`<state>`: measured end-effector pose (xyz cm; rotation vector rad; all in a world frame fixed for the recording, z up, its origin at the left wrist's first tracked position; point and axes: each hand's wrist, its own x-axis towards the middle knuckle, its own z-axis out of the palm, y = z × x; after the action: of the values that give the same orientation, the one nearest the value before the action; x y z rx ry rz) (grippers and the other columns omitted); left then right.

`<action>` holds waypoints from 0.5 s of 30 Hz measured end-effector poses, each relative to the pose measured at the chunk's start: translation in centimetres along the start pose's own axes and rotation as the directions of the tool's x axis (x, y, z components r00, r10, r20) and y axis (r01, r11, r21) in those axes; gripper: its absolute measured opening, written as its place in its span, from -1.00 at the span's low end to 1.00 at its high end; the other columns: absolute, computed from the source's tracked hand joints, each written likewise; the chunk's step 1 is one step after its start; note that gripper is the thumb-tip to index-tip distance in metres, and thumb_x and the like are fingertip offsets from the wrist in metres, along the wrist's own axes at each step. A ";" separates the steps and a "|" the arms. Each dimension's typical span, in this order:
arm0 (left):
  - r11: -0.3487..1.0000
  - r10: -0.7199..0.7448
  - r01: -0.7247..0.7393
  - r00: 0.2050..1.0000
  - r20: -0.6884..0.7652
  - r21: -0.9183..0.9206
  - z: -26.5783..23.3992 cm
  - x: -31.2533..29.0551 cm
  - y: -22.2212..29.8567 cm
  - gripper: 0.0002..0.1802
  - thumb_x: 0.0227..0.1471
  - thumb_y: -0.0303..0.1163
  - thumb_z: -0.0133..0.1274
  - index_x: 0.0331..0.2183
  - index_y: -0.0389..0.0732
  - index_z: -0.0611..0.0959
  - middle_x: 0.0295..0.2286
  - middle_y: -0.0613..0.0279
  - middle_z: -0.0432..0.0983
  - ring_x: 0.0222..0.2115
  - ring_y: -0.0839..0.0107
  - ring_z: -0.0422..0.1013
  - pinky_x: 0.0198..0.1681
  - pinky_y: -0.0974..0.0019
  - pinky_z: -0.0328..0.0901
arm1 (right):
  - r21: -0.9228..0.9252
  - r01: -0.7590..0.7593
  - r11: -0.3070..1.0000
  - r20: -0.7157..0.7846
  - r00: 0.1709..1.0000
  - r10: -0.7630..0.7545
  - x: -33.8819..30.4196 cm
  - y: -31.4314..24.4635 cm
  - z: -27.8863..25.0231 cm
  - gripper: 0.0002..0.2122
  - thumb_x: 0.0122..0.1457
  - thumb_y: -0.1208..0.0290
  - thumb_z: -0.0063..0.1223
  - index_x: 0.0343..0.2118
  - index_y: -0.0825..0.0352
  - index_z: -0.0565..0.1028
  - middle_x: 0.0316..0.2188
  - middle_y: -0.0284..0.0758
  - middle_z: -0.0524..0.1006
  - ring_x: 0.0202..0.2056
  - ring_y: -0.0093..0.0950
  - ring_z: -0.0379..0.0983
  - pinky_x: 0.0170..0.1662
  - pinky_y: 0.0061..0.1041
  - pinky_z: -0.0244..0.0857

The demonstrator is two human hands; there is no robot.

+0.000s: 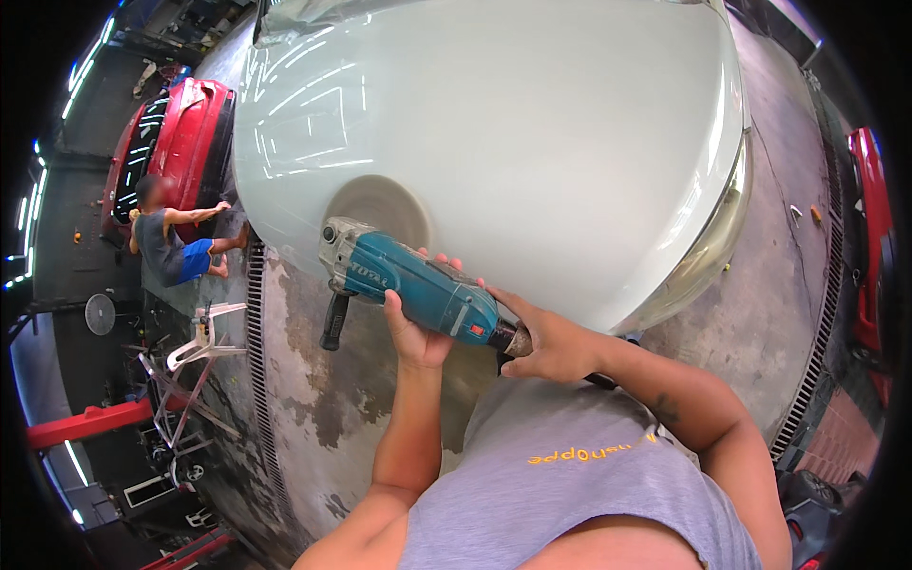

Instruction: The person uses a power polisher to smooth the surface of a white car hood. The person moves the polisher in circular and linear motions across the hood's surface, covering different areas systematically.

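Note:
A teal and grey car polisher (418, 275) lies across the front edge of a pale, glossy car hood (551, 161). Its round pad (385, 204) rests against the paint and looks smeared, as if spinning. My left hand (423, 328) is closed around the middle of the body, thumb on the near side and fingertips showing over the far side. At the rear end, my right hand (551, 337) grips the narrow tail of the tool. The black side handle (334, 321) points toward me, with neither hand on it.
A headlight (698, 247) curves along the hood's right edge. To the left, a person (171, 233) crouches beside a red car (185, 142). White chairs (204, 337), a fan (99, 313) and a drain grate (258, 370) are nearer. Another red car (872, 228) stands far right.

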<state>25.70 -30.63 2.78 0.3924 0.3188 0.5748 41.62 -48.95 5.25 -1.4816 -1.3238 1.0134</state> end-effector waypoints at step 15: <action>0.957 -0.177 0.174 0.984 -0.004 0.232 18.1 4.1 -24.6 -0.17 0.19 0.19 0.27 0.25 -0.15 0.43 0.12 -0.02 0.51 0.21 -0.04 0.42 0.26 -0.27 0.39 | 0.384 -0.328 0.863 -0.028 0.930 0.366 -19.9 0.5 -19.9 0.00 0.15 0.47 0.40 0.54 0.33 -0.08 0.19 -0.03 0.46 0.16 -0.29 0.45 0.25 -0.34 0.30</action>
<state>47.50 -52.04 7.04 0.5877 0.4022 0.3602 58.85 -70.60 10.65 -1.4764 -0.7448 1.3204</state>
